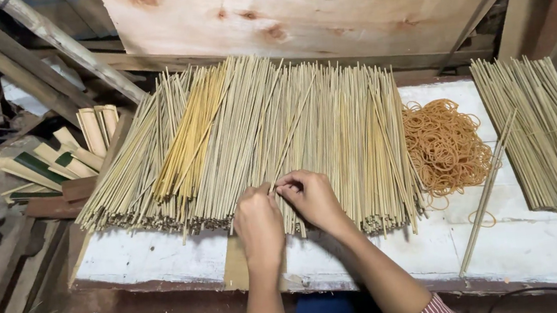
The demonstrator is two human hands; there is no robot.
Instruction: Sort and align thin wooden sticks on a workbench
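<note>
Off to my far left, beside the worktop [163, 255], lay a small heap of split bamboo slats [60, 162], some with green skin showing, well apart from my hands.

The big spread of thin bamboo sticks [254, 131] covered the left and middle of the white worktop, fanned out with their near ends ragged along the edge. A streak of yellower sticks [187, 136] ran through the left part of it. I judged each stick light and stiff along its length, yet thin enough to snap if bent across, and smooth enough to slide out of a loose pinch. A pinch near the cut ends seemed the safest place to take them, where they could be told apart.

My left hand [258, 222] rested on the near ends of the spread, fingers curled down, its grip closed to a pinch on what looked like a few stick ends, though I could not tell how many. My right hand [312, 198] sat just beside it, nearly touching, thumb and forefinger pinched shut on stick ends at the same spot.

Right of the sticks lay a loose heap of orange rubber bands [444, 147], soft and springy, with a stray band [482, 218] lying near it. A single long stick [488, 191] lay slantwise across the worktop by the heap. At the far right sat a second, tidier batch of sticks [548, 130], well apart from my hands.
</note>
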